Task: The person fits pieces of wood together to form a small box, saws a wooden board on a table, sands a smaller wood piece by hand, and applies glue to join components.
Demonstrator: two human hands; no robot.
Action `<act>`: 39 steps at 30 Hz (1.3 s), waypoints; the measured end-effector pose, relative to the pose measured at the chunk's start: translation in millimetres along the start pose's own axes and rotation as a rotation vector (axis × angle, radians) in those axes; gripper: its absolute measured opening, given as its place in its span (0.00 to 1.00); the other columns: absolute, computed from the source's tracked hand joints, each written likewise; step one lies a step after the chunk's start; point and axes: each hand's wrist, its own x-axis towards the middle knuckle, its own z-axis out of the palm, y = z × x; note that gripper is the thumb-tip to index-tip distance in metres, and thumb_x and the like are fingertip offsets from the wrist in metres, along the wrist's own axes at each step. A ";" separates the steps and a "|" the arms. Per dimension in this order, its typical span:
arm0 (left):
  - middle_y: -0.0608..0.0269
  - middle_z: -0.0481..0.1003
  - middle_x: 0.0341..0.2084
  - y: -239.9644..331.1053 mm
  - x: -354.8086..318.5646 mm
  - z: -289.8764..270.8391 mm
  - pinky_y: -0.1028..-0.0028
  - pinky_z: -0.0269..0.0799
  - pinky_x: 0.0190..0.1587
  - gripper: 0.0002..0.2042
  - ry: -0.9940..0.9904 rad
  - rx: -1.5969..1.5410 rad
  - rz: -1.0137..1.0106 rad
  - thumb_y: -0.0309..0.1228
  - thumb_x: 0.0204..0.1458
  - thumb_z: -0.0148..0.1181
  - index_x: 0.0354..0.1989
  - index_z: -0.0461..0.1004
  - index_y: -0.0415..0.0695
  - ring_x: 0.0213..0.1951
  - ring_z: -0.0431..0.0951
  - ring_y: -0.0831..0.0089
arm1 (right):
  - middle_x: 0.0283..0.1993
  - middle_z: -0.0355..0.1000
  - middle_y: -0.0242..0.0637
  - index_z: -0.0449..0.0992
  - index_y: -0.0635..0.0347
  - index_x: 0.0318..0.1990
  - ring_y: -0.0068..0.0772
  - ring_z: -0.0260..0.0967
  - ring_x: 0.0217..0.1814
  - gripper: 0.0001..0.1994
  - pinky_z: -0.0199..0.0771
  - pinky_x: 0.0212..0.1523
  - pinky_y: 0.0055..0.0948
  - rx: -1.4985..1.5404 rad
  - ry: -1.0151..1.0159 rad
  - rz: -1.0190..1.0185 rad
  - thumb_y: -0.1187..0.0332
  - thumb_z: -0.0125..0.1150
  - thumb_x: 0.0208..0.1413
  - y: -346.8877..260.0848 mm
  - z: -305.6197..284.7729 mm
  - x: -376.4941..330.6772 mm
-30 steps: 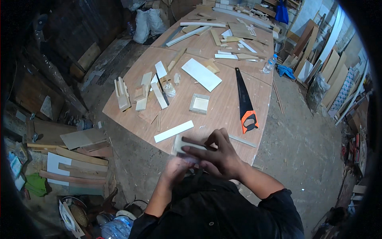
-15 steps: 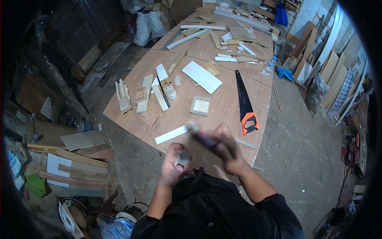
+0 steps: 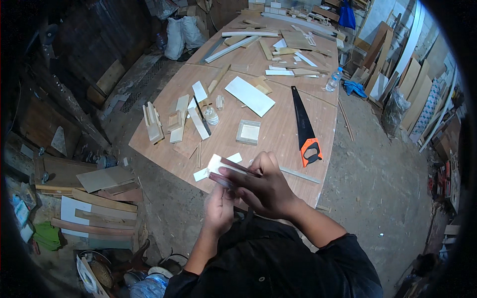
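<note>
In front of my body, at the table's near edge, my two hands meet. My right hand (image 3: 273, 191) is closed around a narrow brown piece with a whitish face (image 3: 215, 163), its pale end pointing left. Just below that end is my left hand (image 3: 218, 211), fingers curled; what it grips is mostly hidden behind the right fingers. Beneath the pale end a white strip (image 3: 200, 175) lies on the table, partly covered. A small square wooden box (image 3: 248, 141) stands beyond my hands. To its right lies a handsaw (image 3: 309, 141) with an orange and black handle.
On the wooden table (image 3: 278, 134) are a white board (image 3: 250, 96), a glass jar (image 3: 211, 116), several wooden strips and a pale wooden assembly (image 3: 153, 122). A clear plastic bottle (image 3: 334, 79) stands near the right edge. Boards (image 3: 411, 82) lean along the right wall; offcuts (image 3: 104, 175) lie at left.
My right hand has moved left, bringing the brown piece over my left hand. The small pale piece seen in my left hand is now mostly hidden.
</note>
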 end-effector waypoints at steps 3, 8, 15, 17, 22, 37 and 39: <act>0.61 0.76 0.33 -2.5 1.6 4.8 0.73 0.72 0.41 0.22 0.035 -0.095 -0.070 0.44 0.67 0.43 0.56 0.69 0.36 0.34 0.76 0.75 | 0.36 0.61 0.37 0.71 0.34 0.65 0.39 0.57 0.39 0.27 0.58 0.42 0.36 -0.037 -0.063 0.028 0.63 0.63 0.56 -5.3 -9.7 -18.7; 0.58 0.78 0.37 -2.0 -0.8 12.7 0.74 0.73 0.42 0.20 -0.031 0.004 -0.019 0.41 0.68 0.42 0.55 0.70 0.36 0.38 0.78 0.75 | 0.37 0.62 0.39 0.71 0.31 0.65 0.40 0.58 0.38 0.28 0.59 0.42 0.38 0.061 -0.007 0.070 0.64 0.63 0.56 4.0 -4.2 -13.1; 0.62 0.70 0.29 -4.7 2.7 -0.7 0.80 0.62 0.29 0.24 -0.011 -0.378 0.112 0.47 0.69 0.44 0.53 0.67 0.34 0.27 0.68 0.80 | 0.31 0.65 0.38 0.74 0.46 0.63 0.36 0.58 0.38 0.22 0.59 0.39 0.36 0.098 0.101 0.360 0.60 0.59 0.60 44.9 -20.3 -30.5; 0.62 0.72 0.32 -3.6 8.6 3.3 0.80 0.64 0.32 0.23 -0.044 -0.320 0.113 0.46 0.69 0.43 0.52 0.68 0.34 0.29 0.69 0.80 | 0.35 0.62 0.38 0.73 0.43 0.64 0.36 0.56 0.38 0.23 0.59 0.40 0.34 0.124 0.131 0.118 0.60 0.60 0.59 24.8 -27.1 -30.5; 0.65 0.73 0.35 17.4 6.4 17.0 0.78 0.66 0.34 0.27 -0.059 -0.072 0.069 0.50 0.67 0.45 0.59 0.65 0.36 0.32 0.70 0.79 | 0.38 0.57 0.41 0.73 0.41 0.63 0.40 0.55 0.39 0.24 0.59 0.40 0.35 -0.035 0.073 0.033 0.61 0.62 0.58 0.1 -24.3 -5.2; 0.63 0.64 0.22 31.3 20.0 26.4 0.79 0.53 0.21 0.18 -0.180 -0.933 -0.247 0.42 0.71 0.35 0.46 0.66 0.39 0.16 0.56 0.79 | 0.39 0.64 0.34 0.76 0.36 0.62 0.35 0.57 0.41 0.20 0.59 0.45 0.34 -0.050 0.248 -0.019 0.57 0.57 0.62 22.5 -39.5 -27.1; 0.63 0.64 0.22 41.7 15.0 33.4 0.78 0.53 0.20 0.18 -0.121 -0.857 -0.317 0.42 0.71 0.35 0.46 0.66 0.40 0.16 0.56 0.79 | 0.41 0.65 0.33 0.77 0.29 0.59 0.35 0.58 0.44 0.21 0.59 0.46 0.35 -0.161 0.059 -0.075 0.52 0.62 0.57 18.0 -33.1 -32.2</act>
